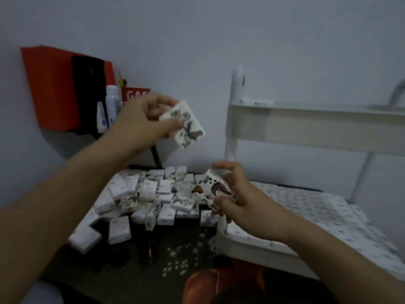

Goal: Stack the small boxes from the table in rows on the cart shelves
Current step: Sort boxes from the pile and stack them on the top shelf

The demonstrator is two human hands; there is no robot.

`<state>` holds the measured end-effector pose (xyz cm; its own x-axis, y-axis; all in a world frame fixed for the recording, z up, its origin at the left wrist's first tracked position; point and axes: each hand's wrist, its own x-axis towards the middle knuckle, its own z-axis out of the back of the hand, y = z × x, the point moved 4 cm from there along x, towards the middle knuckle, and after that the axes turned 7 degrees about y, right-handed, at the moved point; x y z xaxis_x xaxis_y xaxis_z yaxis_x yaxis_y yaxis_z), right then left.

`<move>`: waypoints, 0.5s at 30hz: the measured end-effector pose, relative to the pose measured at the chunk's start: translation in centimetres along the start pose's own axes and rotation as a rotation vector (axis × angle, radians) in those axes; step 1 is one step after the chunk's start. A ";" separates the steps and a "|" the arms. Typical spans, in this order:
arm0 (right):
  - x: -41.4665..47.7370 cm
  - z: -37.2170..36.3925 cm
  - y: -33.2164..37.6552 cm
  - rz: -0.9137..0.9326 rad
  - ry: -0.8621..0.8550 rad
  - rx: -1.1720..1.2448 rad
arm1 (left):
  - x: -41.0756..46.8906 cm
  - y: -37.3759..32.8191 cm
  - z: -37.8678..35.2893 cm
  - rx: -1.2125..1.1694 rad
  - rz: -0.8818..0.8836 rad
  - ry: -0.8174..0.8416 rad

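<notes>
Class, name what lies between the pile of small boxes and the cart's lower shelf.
Head view: the right hand, holding one printed box.

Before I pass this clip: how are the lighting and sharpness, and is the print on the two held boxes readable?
Head view: dim, bluish light, no glare; the left hand and its white ink-printed box are motion-smeared; the right hand holds a sharper white box with an orange mark, characters visible but unreadable.
</notes>
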<state>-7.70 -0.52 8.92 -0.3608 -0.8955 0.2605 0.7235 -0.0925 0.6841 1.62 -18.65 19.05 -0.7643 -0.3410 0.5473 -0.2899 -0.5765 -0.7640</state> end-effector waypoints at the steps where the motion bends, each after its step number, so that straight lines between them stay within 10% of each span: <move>1: -0.2 1.7 1.2 0.018 -0.025 -0.026 | 1.5 -2.3 0.0 0.032 -0.068 -0.021; 15: 0.8 20.9 8.0 0.021 -0.563 -0.007 | 19.9 -12.2 -11.2 0.867 -0.433 0.230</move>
<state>-14.52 7.11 28.83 -0.6034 -0.5267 0.5988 0.7372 -0.0821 0.6707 -16.50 -10.09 35.47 -0.8114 0.1264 0.5706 -0.1193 -0.9916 0.0500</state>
